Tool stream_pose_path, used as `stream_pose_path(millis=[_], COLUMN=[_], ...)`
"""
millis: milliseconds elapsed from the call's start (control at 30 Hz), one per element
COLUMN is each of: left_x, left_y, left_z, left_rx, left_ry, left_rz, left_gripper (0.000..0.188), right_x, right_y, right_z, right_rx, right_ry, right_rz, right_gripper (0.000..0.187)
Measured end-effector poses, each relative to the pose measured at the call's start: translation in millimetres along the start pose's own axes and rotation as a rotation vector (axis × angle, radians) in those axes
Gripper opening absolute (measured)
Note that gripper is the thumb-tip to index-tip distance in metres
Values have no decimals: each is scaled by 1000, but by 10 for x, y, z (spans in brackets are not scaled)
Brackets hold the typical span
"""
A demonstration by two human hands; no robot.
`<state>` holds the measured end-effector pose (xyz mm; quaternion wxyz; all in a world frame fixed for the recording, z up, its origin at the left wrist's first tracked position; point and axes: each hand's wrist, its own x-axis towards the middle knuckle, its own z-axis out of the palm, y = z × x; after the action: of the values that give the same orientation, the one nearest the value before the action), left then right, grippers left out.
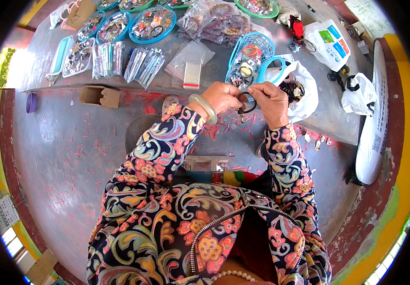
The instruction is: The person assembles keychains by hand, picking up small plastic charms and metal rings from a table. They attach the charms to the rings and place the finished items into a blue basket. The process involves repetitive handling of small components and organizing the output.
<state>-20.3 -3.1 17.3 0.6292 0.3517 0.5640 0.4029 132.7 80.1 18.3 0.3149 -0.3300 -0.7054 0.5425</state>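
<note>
In front of the table's edge, my two hands meet over a thin black hair tie (254, 105) with a small brownish charm hanging at its lower left. My left hand (216, 99), a pale bangle at its wrist, pinches the tie near the charm. The thumb and fingers of my right hand (272, 102) are closed on the upper right of the loop. Just beyond my fingers stands a blue plastic basket (272, 47) full of hair ties and small trinkets. Beside my right hand, a white plastic bag (309, 100) lies open with dark hair ties inside.
Round blue trays (131, 35) of trinkets stand at the back left. Bundles of packaged pens (144, 66), clear bags (214, 21) and a flat clear pouch (192, 76) lie on the grey table. An open cardboard box (99, 96) and red scraps are on the floor.
</note>
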Motion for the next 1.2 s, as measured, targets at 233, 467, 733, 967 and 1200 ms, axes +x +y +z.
stream_pose_path(millis=[233, 467, 733, 967, 1200], left_x=[48, 85, 73, 83, 117], left_y=[-109, -123, -134, -151, -199], left_z=[-2, -48, 36, 18, 26], left_rx=[-181, -455, -403, -265, -268], left_ry=[32, 162, 103, 17, 55], left_rz=[112, 147, 174, 176, 217], left_gripper=[18, 15, 16, 16, 17], right_x=[33, 36, 22, 16, -12], right_y=[-87, 37, 37, 18, 20], right_z=[-11, -58, -19, 6, 52], right_rx=[196, 261, 331, 223, 240], right_ry=[9, -75, -2, -34, 2], right_rz=[160, 320, 268, 277, 252], right_gripper=[11, 16, 13, 9, 10])
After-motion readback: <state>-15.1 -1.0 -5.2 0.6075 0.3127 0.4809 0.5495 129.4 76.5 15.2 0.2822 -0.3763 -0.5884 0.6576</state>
